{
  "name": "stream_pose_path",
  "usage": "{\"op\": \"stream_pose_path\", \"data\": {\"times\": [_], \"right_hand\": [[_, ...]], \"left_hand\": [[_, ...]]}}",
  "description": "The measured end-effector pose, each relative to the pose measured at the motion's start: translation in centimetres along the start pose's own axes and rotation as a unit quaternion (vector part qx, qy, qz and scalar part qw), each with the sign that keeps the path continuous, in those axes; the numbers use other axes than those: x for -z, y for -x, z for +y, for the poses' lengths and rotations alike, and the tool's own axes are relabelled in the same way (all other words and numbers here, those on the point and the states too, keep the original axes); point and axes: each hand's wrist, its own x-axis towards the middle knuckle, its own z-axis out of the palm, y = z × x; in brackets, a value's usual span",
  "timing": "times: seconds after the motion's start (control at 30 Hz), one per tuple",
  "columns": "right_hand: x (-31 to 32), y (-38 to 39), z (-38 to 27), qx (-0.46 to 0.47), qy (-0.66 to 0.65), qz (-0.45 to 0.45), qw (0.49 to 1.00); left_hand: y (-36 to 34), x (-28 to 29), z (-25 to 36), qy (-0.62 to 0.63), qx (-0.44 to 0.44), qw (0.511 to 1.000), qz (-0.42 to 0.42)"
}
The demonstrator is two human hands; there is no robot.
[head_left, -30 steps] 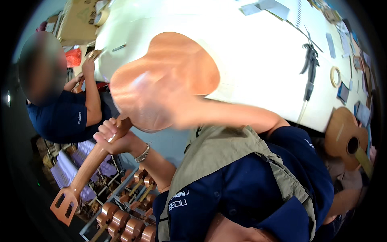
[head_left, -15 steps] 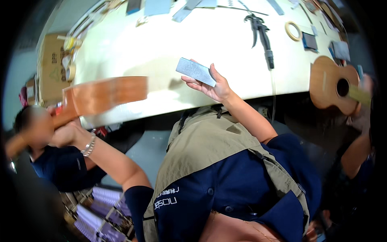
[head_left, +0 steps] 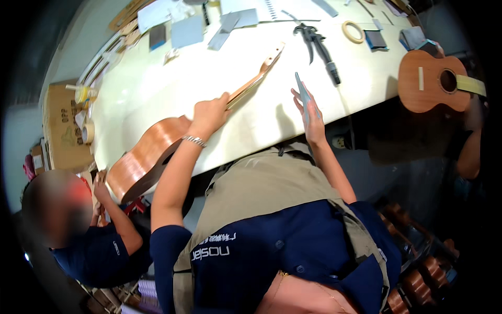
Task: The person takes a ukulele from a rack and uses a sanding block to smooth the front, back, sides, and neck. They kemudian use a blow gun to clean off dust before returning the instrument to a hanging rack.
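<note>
My left hand (head_left: 210,114) is closed round the neck of a wooden ukulele (head_left: 141,156). Its body rests low at the worktable's near left edge, on its side, and the headstock points away to the upper right over the white tabletop. My right hand (head_left: 311,118) holds a thin grey flat pad (head_left: 302,91) upright, edge-on to me, over the front of the table, to the right of the neck. A black air blow gun (head_left: 321,49) with a hose lies just beyond that hand.
A white worktable (head_left: 261,110) carries grey sheets (head_left: 186,31), a tape ring (head_left: 353,31) and small blocks (head_left: 375,39). A cardboard box (head_left: 66,125) stands left. A co-worker (head_left: 99,246) works at lower left. Another person holds a ukulele (head_left: 426,83) at right.
The ukulele has swung from my left side onto the table, headstock now pointing away. My right hand left the ukulele's body, held the grey pad flat, and now holds it upright.
</note>
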Motion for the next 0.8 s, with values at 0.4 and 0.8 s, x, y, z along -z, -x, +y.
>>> {"op": "stream_pose_path", "data": {"times": [0.4, 0.8], "right_hand": [[-18.9, -0.8, 2.5, 0.277, 0.539, -0.337, 0.720], [-21.4, -0.6, 1.5, 0.202, 0.603, -0.327, 0.699]], "left_hand": [[12.8, 4.4, -7.2, 0.055, 0.139, 0.954, 0.262], [12.6, 3.4, -6.9, 0.070, 0.168, 0.932, 0.314]]}}
